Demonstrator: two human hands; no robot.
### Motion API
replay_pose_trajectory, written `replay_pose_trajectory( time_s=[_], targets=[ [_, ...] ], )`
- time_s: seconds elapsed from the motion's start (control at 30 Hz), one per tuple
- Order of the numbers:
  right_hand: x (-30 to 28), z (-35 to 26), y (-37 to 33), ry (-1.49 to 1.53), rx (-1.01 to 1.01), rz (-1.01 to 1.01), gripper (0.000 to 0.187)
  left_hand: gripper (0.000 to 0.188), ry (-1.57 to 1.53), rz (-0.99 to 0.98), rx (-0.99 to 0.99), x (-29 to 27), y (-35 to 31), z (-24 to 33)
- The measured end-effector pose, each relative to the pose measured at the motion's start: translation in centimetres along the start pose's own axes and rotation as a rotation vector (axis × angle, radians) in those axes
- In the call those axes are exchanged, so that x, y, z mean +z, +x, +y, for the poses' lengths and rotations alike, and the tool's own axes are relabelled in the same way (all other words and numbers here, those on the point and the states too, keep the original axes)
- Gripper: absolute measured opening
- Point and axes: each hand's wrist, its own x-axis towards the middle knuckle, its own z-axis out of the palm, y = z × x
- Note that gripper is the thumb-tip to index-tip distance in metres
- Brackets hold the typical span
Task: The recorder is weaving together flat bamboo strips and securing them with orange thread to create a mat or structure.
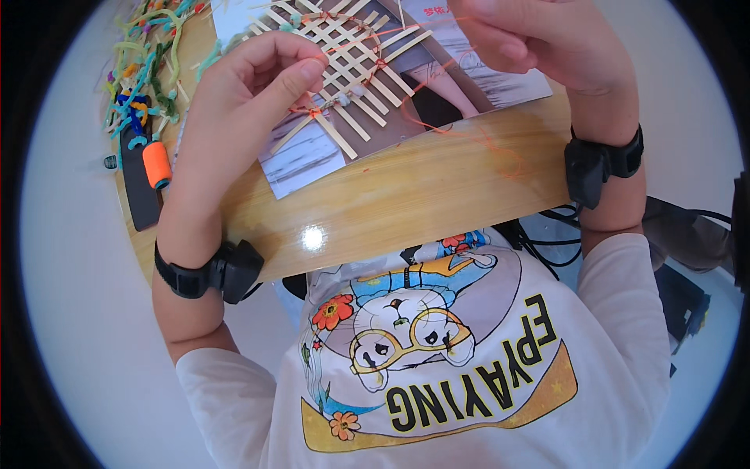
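Note:
A lattice of pale flat strips (344, 74) lies woven crosswise on a printed sheet (301, 160), with a thin ring and small fuzzy tufts tied around its edge. My left hand (254, 86) is over the lattice's left side, thumb and forefinger pinched together at an orange thread (406, 33). That thread runs taut to the upper right, toward my right hand (547, 51), which is raised and closed on it with curled fingers. The top of my right hand is cut off by the frame. A loose length of the thread loops down onto the table.
On the wooden table's (391, 195) left edge stands an orange thread spool (157, 166) beside a dark flat object (137, 180). Behind them is a tangle of colourful fuzzy stems (148, 62). Black cables (547, 242) hang below the table's right edge.

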Motion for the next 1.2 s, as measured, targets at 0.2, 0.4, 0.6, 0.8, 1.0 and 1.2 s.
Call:
replay_pose_trajectory(
  time_s=[0.2,0.4,0.6,0.8,1.0,1.2],
  targets=[
    [4.2,-3.8,-1.3,0.006,0.004,0.219,0.012,0.031,0.156,-0.096,-0.023,0.5,-0.3,2.1],
    [8.4,-1.4,-1.2,-0.326,0.002,0.172,0.01,0.053,-0.158,-0.148,-0.008,4.0,-3.6,4.6],
    [7.1,-2.9,-2.9,-0.745,0.097,-0.099,0.008,0.019,0.214,-0.248,0.184,3.3,-4.6,5.4],
    [5.1,-5.2,-7.2,-0.8,0.023,0.062,0.005,0.017,0.373,-0.504,0.291,3.1,-3.8,5.3],
    [7.2,-2.4,-6.0,-0.761,-0.088,0.02,0.003,0.045,0.213,-0.167,0.226,5.5,-4.4,4.0],
    [9.7,-0.2,-5.2,-0.831,0.044,-0.007,0.009,0.058,0.072,-0.328,0.253,7.4,-4.4,2.6]
  ],
)
